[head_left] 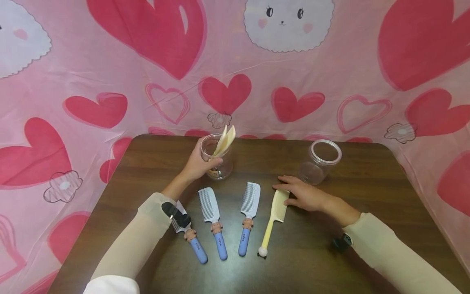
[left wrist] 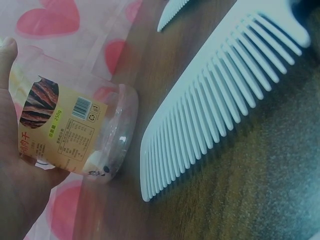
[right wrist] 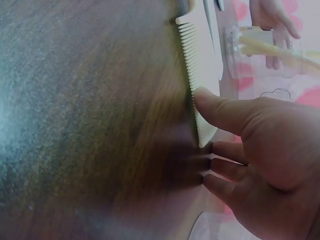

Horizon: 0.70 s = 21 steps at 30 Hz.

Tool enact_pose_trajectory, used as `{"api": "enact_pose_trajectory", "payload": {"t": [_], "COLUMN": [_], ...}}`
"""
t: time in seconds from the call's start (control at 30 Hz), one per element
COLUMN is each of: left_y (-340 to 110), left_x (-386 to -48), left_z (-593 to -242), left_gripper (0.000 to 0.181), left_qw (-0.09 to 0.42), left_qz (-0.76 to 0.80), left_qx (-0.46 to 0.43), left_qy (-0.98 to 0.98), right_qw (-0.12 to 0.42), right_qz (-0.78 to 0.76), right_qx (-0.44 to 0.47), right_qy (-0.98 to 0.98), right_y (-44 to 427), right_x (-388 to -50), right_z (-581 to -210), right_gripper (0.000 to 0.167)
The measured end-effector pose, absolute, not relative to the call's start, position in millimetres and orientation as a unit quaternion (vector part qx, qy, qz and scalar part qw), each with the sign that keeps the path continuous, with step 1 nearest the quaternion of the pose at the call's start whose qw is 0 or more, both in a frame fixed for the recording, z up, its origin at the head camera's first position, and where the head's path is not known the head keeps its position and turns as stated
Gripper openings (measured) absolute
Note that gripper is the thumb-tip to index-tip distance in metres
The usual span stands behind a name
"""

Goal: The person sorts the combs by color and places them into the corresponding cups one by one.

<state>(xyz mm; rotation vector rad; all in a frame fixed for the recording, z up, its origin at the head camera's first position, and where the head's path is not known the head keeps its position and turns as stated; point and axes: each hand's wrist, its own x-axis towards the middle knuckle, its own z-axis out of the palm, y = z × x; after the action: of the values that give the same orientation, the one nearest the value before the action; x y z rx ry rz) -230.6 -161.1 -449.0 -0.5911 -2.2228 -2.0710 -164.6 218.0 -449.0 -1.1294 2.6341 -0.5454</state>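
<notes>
In the head view my left hand (head_left: 196, 164) grips a clear plastic jar (head_left: 222, 173) at the back of the table, thumb across its near side. Two pale yellow combs (head_left: 228, 139) stick up out of it. The jar's label (left wrist: 75, 135) shows in the left wrist view. My right hand (head_left: 306, 195) pinches the upper end of another yellow comb (head_left: 269, 232), which lies on the table. Its thumb (right wrist: 220, 110) presses the toothed edge; the index finger is hidden in the right wrist view. A second clear jar (head_left: 312, 173) stands just behind this hand.
Three combs with blue handles lie left of the yellow one: a left comb (head_left: 198, 250), a middle comb (head_left: 220, 246) and a right comb (head_left: 244, 241). My left forearm passes over the left comb's head. Pink heart-patterned cloth (head_left: 257, 69) hangs behind the brown table (head_left: 169, 147).
</notes>
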Motion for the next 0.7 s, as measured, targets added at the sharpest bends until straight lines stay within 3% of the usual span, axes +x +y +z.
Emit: {"api": "enact_pose_trajectory", "payload": {"t": [0.3, 0.47, 0.7], "left_y": [-161, -160, -160], "left_x": [-229, -229, -229], "left_z": [-449, -448, -448], "left_gripper": [0.078, 0.079, 0.079], "left_qw": [0.022, 0.023, 0.025], "left_qz": [-0.668, -0.670, -0.671], "left_qx": [-0.191, -0.187, -0.188], "left_qy": [-0.719, -0.718, -0.717], "right_qw": [0.083, 0.040, 0.038], "right_qz": [-0.190, -0.172, -0.164], "right_qx": [-0.397, -0.399, -0.392], "right_qy": [0.894, 0.900, 0.904], "right_y": [219, 221, 223], "right_x": [-168, -169, -171], "right_z": [-445, -442, -438], "right_gripper": [0.042, 0.043, 0.042]}}
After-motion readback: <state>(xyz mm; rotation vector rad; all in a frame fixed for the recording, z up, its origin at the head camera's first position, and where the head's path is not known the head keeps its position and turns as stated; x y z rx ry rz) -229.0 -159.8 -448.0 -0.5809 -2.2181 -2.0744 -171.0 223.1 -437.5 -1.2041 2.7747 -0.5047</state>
